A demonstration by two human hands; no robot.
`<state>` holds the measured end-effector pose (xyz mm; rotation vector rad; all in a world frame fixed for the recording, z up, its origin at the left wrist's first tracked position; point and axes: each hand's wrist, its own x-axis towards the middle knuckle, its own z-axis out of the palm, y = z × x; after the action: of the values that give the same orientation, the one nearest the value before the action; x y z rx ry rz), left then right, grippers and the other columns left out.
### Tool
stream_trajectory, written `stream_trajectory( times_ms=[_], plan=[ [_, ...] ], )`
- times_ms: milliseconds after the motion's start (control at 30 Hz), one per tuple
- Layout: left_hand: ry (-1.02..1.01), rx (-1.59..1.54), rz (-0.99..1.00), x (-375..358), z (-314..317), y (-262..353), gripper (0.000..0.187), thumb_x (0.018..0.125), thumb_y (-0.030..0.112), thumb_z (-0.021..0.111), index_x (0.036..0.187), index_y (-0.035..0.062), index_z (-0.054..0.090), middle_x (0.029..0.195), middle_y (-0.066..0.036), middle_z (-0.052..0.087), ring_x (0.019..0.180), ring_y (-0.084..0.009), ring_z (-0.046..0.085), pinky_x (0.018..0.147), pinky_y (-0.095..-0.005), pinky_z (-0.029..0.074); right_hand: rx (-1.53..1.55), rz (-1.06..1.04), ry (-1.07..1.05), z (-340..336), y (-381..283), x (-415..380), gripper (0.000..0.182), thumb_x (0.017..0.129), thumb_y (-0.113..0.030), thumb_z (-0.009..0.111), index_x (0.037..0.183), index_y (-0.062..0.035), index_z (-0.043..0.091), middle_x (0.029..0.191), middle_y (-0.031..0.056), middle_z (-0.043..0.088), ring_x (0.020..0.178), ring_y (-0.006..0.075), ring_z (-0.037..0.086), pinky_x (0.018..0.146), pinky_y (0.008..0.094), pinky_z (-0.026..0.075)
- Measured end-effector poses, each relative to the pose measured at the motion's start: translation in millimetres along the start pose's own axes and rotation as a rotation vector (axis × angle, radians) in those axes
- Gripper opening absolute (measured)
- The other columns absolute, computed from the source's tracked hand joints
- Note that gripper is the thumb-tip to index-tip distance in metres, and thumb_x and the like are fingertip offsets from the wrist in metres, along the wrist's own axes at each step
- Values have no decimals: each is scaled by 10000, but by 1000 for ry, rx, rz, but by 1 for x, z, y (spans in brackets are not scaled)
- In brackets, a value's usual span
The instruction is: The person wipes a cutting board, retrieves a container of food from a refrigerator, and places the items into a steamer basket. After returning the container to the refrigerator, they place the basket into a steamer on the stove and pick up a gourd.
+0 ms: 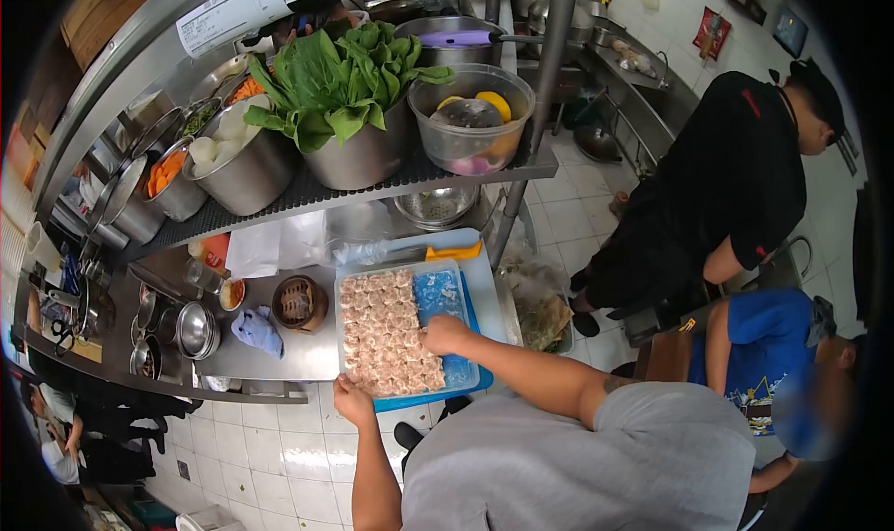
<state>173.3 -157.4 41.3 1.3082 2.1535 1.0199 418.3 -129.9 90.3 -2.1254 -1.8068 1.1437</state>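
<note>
Kitchen desk (279, 354) at centre frame: right hand (445, 334), fingers curled, rests on dumpling tray (456, 368); left hand (352, 403) grips its near edge.

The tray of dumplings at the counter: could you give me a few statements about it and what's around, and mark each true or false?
1. The right hand rests on the dumplings. True.
2. The tray is completely full. False: part of its blue bottom shows bare.
3. The left hand is at the tray's near edge. True.
4. The leafy greens lie on the floor. False: they sit in a metal pot on the shelf above.
</note>
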Motion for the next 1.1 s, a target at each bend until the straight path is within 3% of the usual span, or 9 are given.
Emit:
stream_trajectory(
  times_ms=[67, 167, 233, 300, 367, 467, 567, 667, 1100],
  plan=[
    [0, 9, 0, 2, 2, -4, 388, 974, 288, 455, 1033, -42, 648, 888, -264, 665, 820, -443, 623, 725, -479, 469, 48, 76, -60, -4, 1, 0, 496, 855, -392, 538, 953, 74, 677, 1071, 294, 628, 1098, 430, 546, 970, 427, 418],
    [0, 3, 32, 3, 1, -9, 378, 970, 283, 460, 1032, -36, 652, 891, -265, 663, 815, -439, 625, 723, -479, 473, 166, 130, -71, -2, 1, -2, 442, 835, -370, 568, 964, 35, 686, 1016, 236, 671, 910, 386, 645, 794, 465, 506],
    [-36, -14, 28, 5, 2, -11, 372, 969, 281, 459, 1029, -27, 657, 883, -261, 662, 813, -435, 626, 720, -478, 476, 912, 342, -33, 9, 0, -8, 400, 843, -348, 617, 1068, -19, 657, 1047, 155, 675, 925, 321, 651, 752, 478, 508],
    [-18, -5, 57, 6, 5, -17, 339, 964, 261, 468, 1010, -13, 662, 879, -256, 661, 818, -446, 618, 715, -473, 479, 1196, 349, -134, 19, 6, 1, 359, 849, -322, 647, 1107, -73, 634, 1111, 110, 639, 977, 273, 628, 760, 463, 515],
    [-26, -12, 72, 5, 1, -15, 348, 971, 267, 450, 1051, -6, 650, 895, -261, 659, 832, -450, 620, 731, -479, 482, 1335, 360, -230, 12, -6, -6, 376, 871, -305, 607, 1174, -84, 592, 1212, 152, 593, 1055, 295, 597, 853, 435, 508],
    [-28, -7, 74, 7, 0, -12, 346, 977, 283, 439, 1104, 39, 649, 920, -245, 666, 871, -442, 626, 762, -477, 484, 1195, 424, -208, 11, -22, -12, 472, 896, -338, 553, 1264, -45, 526, 1284, 176, 552, 1165, 324, 538, 957, 493, 434],
    [-49, -13, 45, 5, -9, -1, 355, 978, 291, 439, 1107, 36, 649, 937, -239, 667, 873, -430, 632, 768, -467, 490, 942, 492, -125, 15, -22, -4, 535, 918, -307, 523, 1364, -23, 440, 1398, 194, 446, 1257, 317, 470, 1002, 459, 396],
    [-107, -42, -41, 5, -12, 2, 360, 978, 294, 443, 1101, 26, 650, 952, -240, 665, 880, -418, 635, 770, -456, 493, 1063, 499, -139, -10, -64, -36, 534, 927, -284, 515, 1371, -2, 422, 1416, 201, 423, 1281, 312, 442, 1026, 430, 377],
    [-68, -71, 3, 5, -10, 0, 337, 979, 263, 452, 1066, 7, 653, 915, -231, 662, 850, -419, 627, 749, -462, 487, 1142, 499, -66, 22, -49, -20, 482, 917, -225, 512, 1323, 25, 445, 1310, 206, 496, 1162, 327, 531, 927, 453, 469]
  ],
)
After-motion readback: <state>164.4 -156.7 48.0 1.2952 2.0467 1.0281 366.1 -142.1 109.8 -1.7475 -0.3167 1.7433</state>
